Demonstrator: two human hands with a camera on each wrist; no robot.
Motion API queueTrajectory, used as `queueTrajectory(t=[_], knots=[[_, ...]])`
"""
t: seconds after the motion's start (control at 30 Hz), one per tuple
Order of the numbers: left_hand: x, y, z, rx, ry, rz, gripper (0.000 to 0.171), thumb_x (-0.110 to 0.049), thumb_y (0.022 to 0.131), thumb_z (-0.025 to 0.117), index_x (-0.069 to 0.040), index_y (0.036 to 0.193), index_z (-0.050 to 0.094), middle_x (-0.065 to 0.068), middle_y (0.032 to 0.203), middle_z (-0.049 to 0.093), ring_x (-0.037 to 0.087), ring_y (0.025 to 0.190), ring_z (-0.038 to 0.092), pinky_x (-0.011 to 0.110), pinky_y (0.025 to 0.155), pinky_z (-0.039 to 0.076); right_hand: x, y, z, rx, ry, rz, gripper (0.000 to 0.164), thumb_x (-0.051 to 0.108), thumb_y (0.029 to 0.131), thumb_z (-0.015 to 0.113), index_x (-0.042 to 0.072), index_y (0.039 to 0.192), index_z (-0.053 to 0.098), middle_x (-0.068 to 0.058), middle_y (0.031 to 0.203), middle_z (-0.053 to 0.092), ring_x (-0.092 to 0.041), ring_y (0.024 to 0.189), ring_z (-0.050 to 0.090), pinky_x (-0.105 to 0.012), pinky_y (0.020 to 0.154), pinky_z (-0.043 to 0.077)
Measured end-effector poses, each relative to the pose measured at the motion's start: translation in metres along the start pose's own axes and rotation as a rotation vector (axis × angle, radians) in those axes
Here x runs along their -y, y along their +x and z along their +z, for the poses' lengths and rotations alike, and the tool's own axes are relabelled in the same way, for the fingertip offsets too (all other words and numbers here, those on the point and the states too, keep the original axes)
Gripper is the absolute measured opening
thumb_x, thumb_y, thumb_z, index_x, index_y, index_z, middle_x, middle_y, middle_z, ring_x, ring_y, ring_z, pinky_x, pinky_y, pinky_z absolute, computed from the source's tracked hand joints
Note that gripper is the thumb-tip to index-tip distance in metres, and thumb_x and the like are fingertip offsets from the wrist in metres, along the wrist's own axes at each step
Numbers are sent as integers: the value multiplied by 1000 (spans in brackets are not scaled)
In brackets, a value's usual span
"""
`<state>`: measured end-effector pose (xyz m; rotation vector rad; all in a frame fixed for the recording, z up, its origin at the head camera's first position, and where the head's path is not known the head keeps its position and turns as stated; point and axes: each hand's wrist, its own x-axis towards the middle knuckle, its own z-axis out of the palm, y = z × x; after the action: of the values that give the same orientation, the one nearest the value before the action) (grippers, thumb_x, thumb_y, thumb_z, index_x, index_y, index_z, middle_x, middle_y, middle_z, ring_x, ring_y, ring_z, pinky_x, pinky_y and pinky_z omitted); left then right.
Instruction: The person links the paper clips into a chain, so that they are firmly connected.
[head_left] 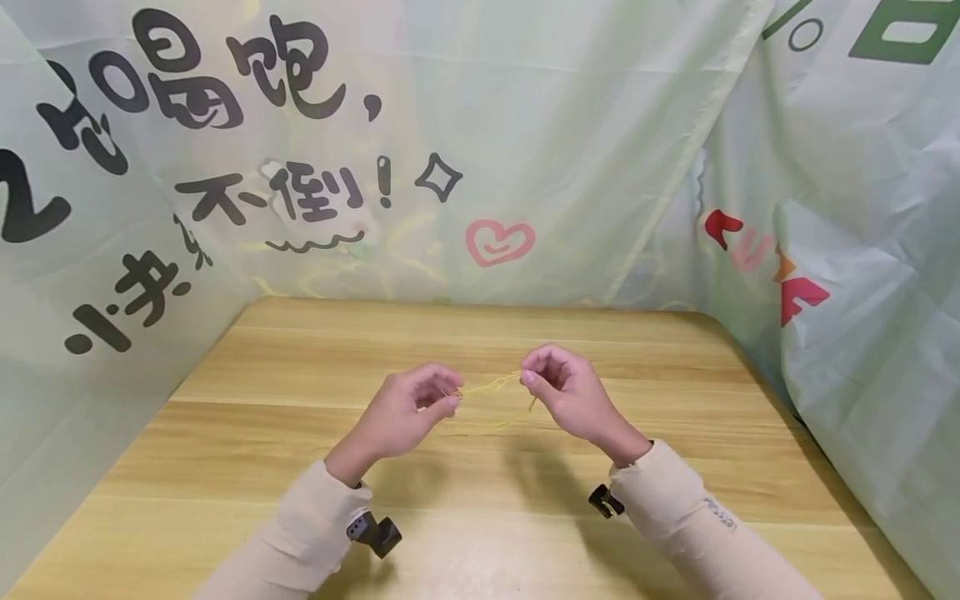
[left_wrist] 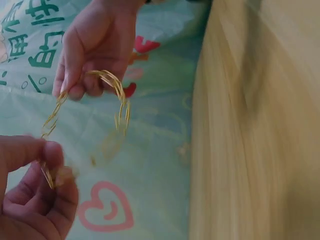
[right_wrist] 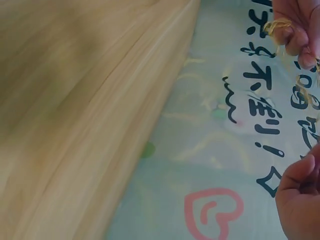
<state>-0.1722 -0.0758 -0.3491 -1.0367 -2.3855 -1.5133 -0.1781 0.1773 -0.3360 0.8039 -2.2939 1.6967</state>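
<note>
A thin chain of gold-coloured wire links, which look like paper clips, stretches between both hands above the table. My left hand pinches one side of it between thumb and fingers. On the opposite side, my right hand grips it with thumb and forefinger, and a short end hangs below. In the left wrist view the chain hangs as a loop, its lower part blurred. The right wrist view catches both hands at its right edge, with part of the chain by the left hand's fingers.
A wooden table lies under the hands. Pale green printed cloth hangs behind and at both sides, with dark lettering and a pink heart. Small black cameras sit on both wrists, below the sleeve cuffs.
</note>
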Motion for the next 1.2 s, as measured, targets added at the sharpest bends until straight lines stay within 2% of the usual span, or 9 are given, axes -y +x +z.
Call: queueTrajectory(t=[0.2,0.3,0.37,0.53,0.73,0.8,0.87,1.07,1.2], knots=[[-2,2,-11,58,279,178,24,9,87,56,-9,90,72,0,95,66,11,75,60,24,62,51,0,-1,-10,105,-202,-159,22,-13,89,56,6,86,66,-2,78,60,-12,59,52,-25,49,43],[-7,4,-13,96,431,244,28,12,84,52,-6,87,73,5,97,67,16,80,63,23,63,50,1,-2,-14,131,-328,-201,28,-16,86,56,8,87,72,2,82,62,-11,66,58,-25,56,49],[-11,6,-13,121,501,270,27,13,83,52,-2,90,73,8,99,68,21,86,66,24,68,52,3,-2,-16,154,-391,-199,25,-14,86,59,6,93,73,3,85,62,-11,71,60,-25,62,52],[-18,8,-11,155,598,287,25,12,83,54,3,98,72,11,101,67,23,90,67,30,76,55,7,-2,-17,205,-487,-176,25,-8,85,66,3,108,71,-2,94,63,-9,74,61,-25,69,54],[-16,10,-8,121,616,291,26,11,80,57,5,103,70,12,105,66,24,89,66,31,75,55,6,2,-14,261,-508,-89,38,-5,86,67,2,122,65,-4,98,61,-3,65,58,-24,59,52],[-12,11,-5,115,607,266,28,11,79,58,6,105,69,12,107,65,24,90,66,31,75,55,4,3,-12,282,-492,-39,40,-5,86,67,1,125,63,-4,97,60,-1,62,57,-25,57,51],[-7,11,-1,125,593,211,30,11,79,60,6,108,68,13,110,64,23,88,66,30,75,55,0,4,-11,304,-467,18,40,-4,86,67,0,126,62,-5,98,59,-3,63,59,-25,57,52],[17,11,15,242,505,-48,37,8,81,65,5,118,62,14,121,60,13,75,64,25,71,54,-28,7,-2,394,-349,177,41,-4,87,67,-5,128,58,-13,100,60,-20,69,67,-26,59,53],[32,11,24,337,447,-206,38,5,84,65,4,121,61,17,127,57,9,66,57,29,74,52,-52,8,5,428,-307,262,42,-4,86,68,-8,127,57,-16,99,60,-20,76,68,-27,64,54]])
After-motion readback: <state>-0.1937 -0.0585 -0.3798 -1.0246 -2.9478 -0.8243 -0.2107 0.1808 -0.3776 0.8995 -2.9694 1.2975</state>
